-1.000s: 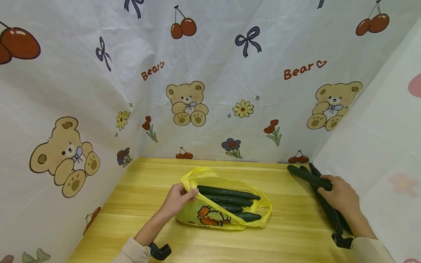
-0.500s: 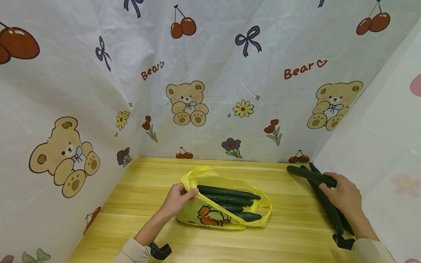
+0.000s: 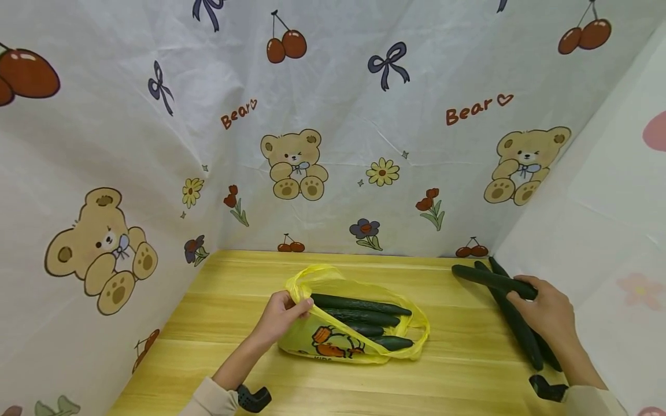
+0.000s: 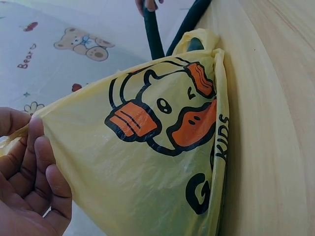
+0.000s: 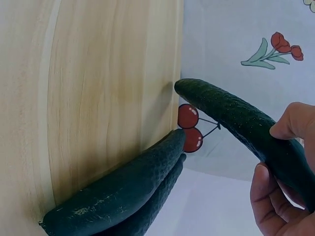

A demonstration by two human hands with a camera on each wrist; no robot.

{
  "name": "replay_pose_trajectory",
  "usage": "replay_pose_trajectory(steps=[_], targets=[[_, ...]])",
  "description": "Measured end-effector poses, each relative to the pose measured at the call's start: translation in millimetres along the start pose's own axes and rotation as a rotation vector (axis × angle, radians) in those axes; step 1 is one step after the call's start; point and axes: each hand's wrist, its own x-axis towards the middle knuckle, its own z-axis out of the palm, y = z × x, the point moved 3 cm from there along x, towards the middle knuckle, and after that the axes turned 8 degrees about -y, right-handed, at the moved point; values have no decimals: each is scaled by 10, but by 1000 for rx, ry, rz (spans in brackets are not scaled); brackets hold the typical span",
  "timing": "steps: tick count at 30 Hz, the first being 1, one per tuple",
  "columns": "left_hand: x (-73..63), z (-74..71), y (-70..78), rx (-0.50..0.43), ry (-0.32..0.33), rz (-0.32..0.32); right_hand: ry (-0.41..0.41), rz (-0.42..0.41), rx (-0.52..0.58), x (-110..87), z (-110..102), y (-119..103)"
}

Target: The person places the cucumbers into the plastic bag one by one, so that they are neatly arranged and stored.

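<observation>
Bagged cucumbers (image 3: 364,317) are partly hidden by the yellow bag (image 3: 302,336), lower centre, pinched by the left hand (image 3: 283,316); lower right, another cucumber (image 3: 489,278) is gripped by the right hand (image 3: 550,309), forearm (image 3: 578,361) angled up-left.

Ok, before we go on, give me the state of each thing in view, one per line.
Yellow bag: on the table, mouth open.
Cucumbers in the bag: lying down, four showing.
Left hand: pinching the bag's rim.
Right hand: gripping one end of a cucumber.
Held cucumber: raised, its far end clear of the others.
Two other cucumbers: lying on the table, side by side.
</observation>
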Motion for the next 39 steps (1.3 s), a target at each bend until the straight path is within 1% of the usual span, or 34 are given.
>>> replay_pose_trajectory(steps=[9, 20, 28, 34, 39], targets=[[3, 2, 7, -5, -2, 10, 12, -21, 14, -55, -28, -89], [1, 0, -5, -13, -5, 12, 18, -55, 29, -135, -97, -310], [-10, 2, -12, -7, -7, -7, -22, -35, 76, -209, -95, -469], [-12, 3, 0, -13, -6, 0, -42, -59, 117, -247, -89, -584], [-12, 6, 1, -17, -9, 4, -57, -66, 168, -271, -97, -607]])
